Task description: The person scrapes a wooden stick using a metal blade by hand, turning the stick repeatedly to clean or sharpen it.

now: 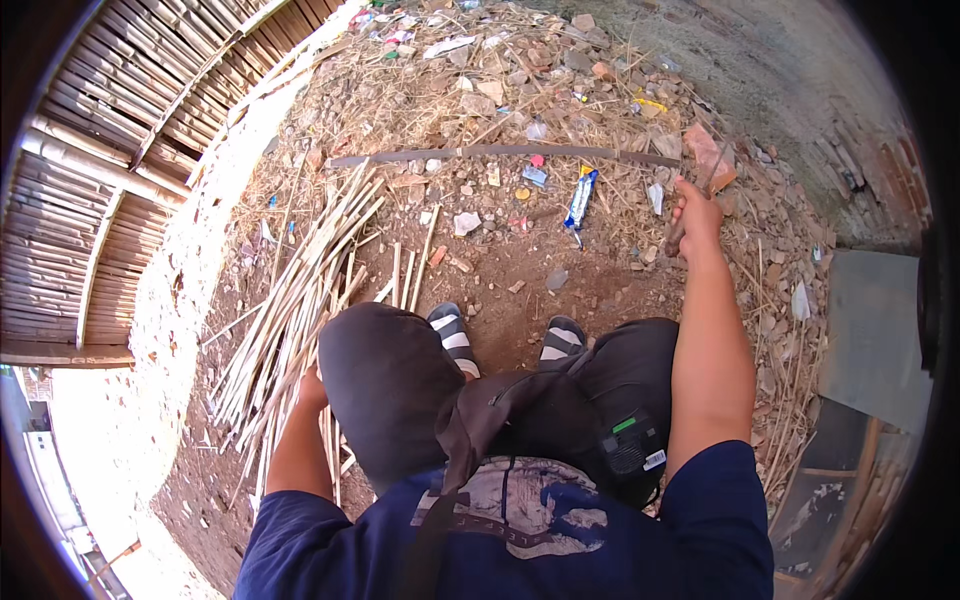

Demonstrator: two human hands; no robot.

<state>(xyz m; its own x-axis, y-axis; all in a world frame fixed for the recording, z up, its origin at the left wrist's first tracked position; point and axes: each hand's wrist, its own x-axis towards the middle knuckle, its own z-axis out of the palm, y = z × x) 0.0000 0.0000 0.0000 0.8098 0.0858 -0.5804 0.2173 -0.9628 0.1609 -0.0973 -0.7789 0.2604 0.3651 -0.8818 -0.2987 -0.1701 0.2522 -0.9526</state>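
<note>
At the right, my right hand is closed round a narrow, brown, knife-like tool. One end sticks out above the fist and the other below it; its exact kind is unclear. My left hand is low beside my left knee, at a heap of split bamboo sticks. The knee hides most of its fingers, so its hold does not show. A few shorter sticks stand out in front of that knee. Across the ground ahead lies a long, dark, flat strip, its right end near my right hand.
An orange-pink brick piece lies just beyond my right hand. A blue and white wrapper and other litter dot the rubble. A slatted bamboo panel stands at left, a rough wall at right, with a grey board below.
</note>
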